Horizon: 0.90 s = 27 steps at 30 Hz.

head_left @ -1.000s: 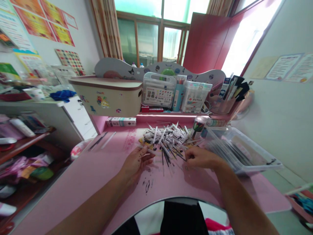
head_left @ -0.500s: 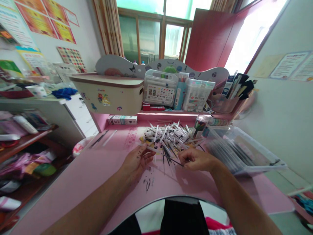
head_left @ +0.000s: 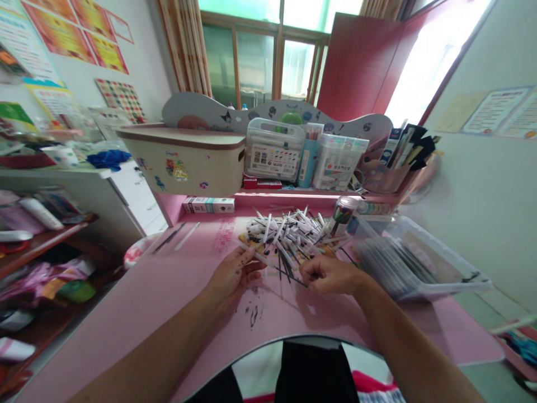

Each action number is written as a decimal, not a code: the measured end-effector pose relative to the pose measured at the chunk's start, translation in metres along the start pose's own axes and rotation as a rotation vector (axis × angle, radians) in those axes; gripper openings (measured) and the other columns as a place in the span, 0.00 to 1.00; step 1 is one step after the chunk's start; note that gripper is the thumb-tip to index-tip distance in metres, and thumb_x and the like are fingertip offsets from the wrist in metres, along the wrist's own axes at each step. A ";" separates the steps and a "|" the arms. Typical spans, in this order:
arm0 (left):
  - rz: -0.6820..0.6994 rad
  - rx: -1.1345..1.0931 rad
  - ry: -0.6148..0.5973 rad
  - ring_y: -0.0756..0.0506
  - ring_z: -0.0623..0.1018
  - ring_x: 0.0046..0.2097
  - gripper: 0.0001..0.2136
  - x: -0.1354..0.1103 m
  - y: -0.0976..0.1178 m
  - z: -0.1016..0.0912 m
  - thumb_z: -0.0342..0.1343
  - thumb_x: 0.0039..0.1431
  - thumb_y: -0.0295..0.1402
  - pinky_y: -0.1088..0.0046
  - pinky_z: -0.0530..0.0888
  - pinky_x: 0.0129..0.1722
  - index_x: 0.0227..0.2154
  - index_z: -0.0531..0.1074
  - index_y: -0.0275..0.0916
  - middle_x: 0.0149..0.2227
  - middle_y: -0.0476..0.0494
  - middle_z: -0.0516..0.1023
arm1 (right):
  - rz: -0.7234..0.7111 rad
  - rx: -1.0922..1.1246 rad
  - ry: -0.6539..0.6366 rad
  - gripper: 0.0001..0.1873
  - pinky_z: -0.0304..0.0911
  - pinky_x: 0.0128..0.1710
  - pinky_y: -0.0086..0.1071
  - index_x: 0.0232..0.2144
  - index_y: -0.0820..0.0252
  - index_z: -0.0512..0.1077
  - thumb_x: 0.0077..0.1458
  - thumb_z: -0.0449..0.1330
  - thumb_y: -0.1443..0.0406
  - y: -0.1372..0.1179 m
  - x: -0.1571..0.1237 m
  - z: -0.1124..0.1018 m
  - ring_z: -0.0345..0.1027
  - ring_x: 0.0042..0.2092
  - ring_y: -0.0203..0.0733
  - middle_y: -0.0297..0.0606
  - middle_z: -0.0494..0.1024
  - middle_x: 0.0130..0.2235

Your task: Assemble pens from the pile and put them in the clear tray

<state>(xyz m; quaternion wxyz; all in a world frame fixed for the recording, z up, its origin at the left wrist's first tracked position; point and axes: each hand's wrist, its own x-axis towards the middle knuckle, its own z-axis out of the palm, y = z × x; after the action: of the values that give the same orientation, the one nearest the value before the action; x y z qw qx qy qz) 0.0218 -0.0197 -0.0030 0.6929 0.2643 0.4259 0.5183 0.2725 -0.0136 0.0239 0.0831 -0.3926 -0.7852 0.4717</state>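
My left hand (head_left: 238, 270) pinches a white pen barrel (head_left: 260, 258) between thumb and fingers, with dark smudges on its fingertips. From the barrel's right end a thin black pen refill (head_left: 289, 275) runs toward my right hand (head_left: 329, 274), whose closed fingers grip its far end. How far the refill sits inside the barrel I cannot tell. Just beyond both hands lies a heaped pile of white pen parts (head_left: 293, 232), mixed with black refills. Dark ink smears (head_left: 254, 316) mark the pink desk (head_left: 188, 313) below my left hand.
To the right stands a clear plastic bin (head_left: 453, 288) holding many thin sticks. A can with pens (head_left: 343, 215) is behind the pile. Several loose sticks (head_left: 170, 236) lie at left. A lidded cream box (head_left: 184, 165) and marker cases (head_left: 274, 151) fill the shelf.
My right hand has shifted slightly left, closer to my left hand, and less of the black refill shows between them. The left hand still holds the barrel.
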 end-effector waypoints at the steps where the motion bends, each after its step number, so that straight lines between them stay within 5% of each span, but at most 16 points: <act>1: 0.016 0.012 -0.005 0.49 0.79 0.26 0.03 0.000 0.000 0.000 0.57 0.63 0.27 0.77 0.76 0.21 0.38 0.73 0.36 0.30 0.44 0.80 | 0.001 -0.010 -0.007 0.02 0.47 0.27 0.28 0.19 0.59 0.60 0.37 0.53 0.68 0.000 0.000 0.001 0.52 0.27 0.32 0.27 0.59 0.23; 9: 0.052 0.026 0.001 0.51 0.78 0.25 0.02 -0.003 0.004 0.003 0.57 0.62 0.26 0.81 0.73 0.20 0.35 0.74 0.35 0.28 0.45 0.79 | -0.113 0.182 -0.052 0.06 0.49 0.29 0.28 0.20 0.58 0.59 0.38 0.55 0.64 -0.001 0.002 0.002 0.53 0.28 0.33 0.27 0.59 0.24; 12: 0.055 0.034 0.003 0.51 0.78 0.24 0.01 -0.003 0.006 0.003 0.57 0.62 0.26 0.81 0.73 0.20 0.35 0.73 0.35 0.27 0.45 0.79 | -0.056 0.126 0.005 0.04 0.50 0.28 0.28 0.20 0.59 0.62 0.38 0.54 0.65 -0.001 0.005 0.004 0.54 0.28 0.33 0.27 0.61 0.23; 17: 0.047 0.063 -0.022 0.49 0.80 0.26 0.01 -0.007 0.006 0.007 0.57 0.63 0.26 0.79 0.76 0.21 0.36 0.73 0.34 0.29 0.44 0.81 | 0.097 0.007 0.200 0.02 0.51 0.26 0.28 0.22 0.61 0.68 0.40 0.56 0.67 -0.009 0.012 0.017 0.59 0.27 0.34 0.29 0.67 0.23; 23: -0.176 -0.170 -0.010 0.50 0.81 0.24 0.06 -0.009 0.006 0.012 0.52 0.66 0.23 0.80 0.78 0.22 0.34 0.73 0.32 0.26 0.42 0.81 | -0.080 0.247 0.514 0.13 0.57 0.30 0.28 0.34 0.61 0.76 0.56 0.56 0.58 -0.013 0.015 0.014 0.61 0.29 0.35 0.32 0.72 0.28; 27: -0.208 -0.371 0.069 0.51 0.80 0.22 0.11 -0.007 0.017 0.012 0.46 0.69 0.24 0.83 0.78 0.21 0.32 0.72 0.31 0.22 0.44 0.79 | 0.012 -0.142 0.786 0.11 0.61 0.41 0.32 0.37 0.61 0.77 0.59 0.55 0.64 0.004 0.013 -0.003 0.67 0.38 0.40 0.39 0.77 0.37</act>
<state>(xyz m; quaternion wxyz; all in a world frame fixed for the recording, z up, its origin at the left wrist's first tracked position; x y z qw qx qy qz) 0.0229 -0.0202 0.0184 0.7644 0.0691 0.3716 0.5223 0.2674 -0.0016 0.0188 0.3471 -0.5523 -0.7221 0.2305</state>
